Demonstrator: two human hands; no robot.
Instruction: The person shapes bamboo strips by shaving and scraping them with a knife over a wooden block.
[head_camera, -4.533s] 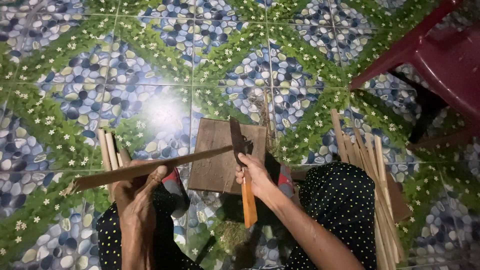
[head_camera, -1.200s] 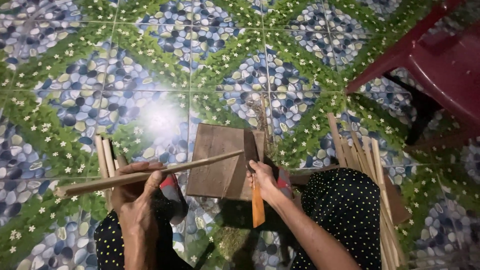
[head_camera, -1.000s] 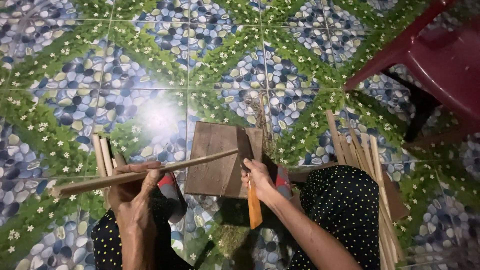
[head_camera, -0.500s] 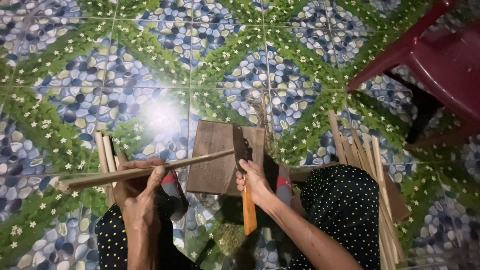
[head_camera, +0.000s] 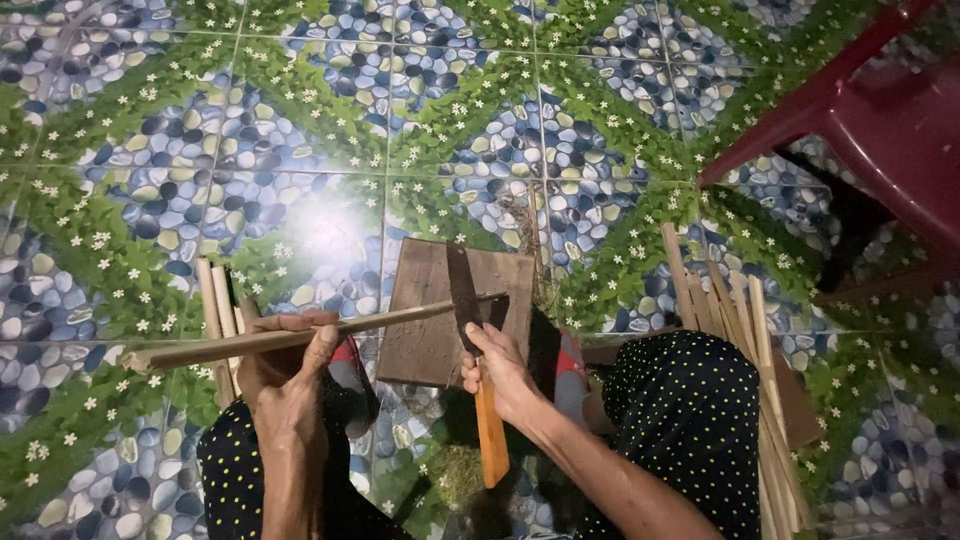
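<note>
- Down close to us we see two knees in black cloth with white dots (head_camera: 690, 420).
- Our left hand (head_camera: 285, 370) comes up from the bottom, with the arm going straight up the picture.
- Its grip is closed around a long wooden stick (head_camera: 300, 337). The thumb lies over the top of the stick and the fingers curl under it.
- The stick lies almost flat. It points far out to the left and goes a little higher on its way to the right.
- Our right hand (head_camera: 500, 370) comes in from the lower right, with the arm on a slant.
- Its grip is tight around a knife with an orange handle (head_camera: 489, 430). The handle hangs down below the hand.
- The dark blade (head_camera: 463, 295) sticks up from the hand and leans a little to the left.
- The right tip of the stick touches the blade, just above the right hand.
- Under both of them lies a flat brown wooden board (head_camera: 425, 320) on the floor.
- More pale sticks (head_camera: 215, 300) lie behind the left hand. A bigger bundle of sticks (head_camera: 760, 350) lies by our right knee.
- Farther away we see the floor (head_camera: 300, 120), with blue pebbles, green leaves and small white flowers painted on it.
- At the top right stands a dark red plastic chair (head_camera: 880, 120).
</note>
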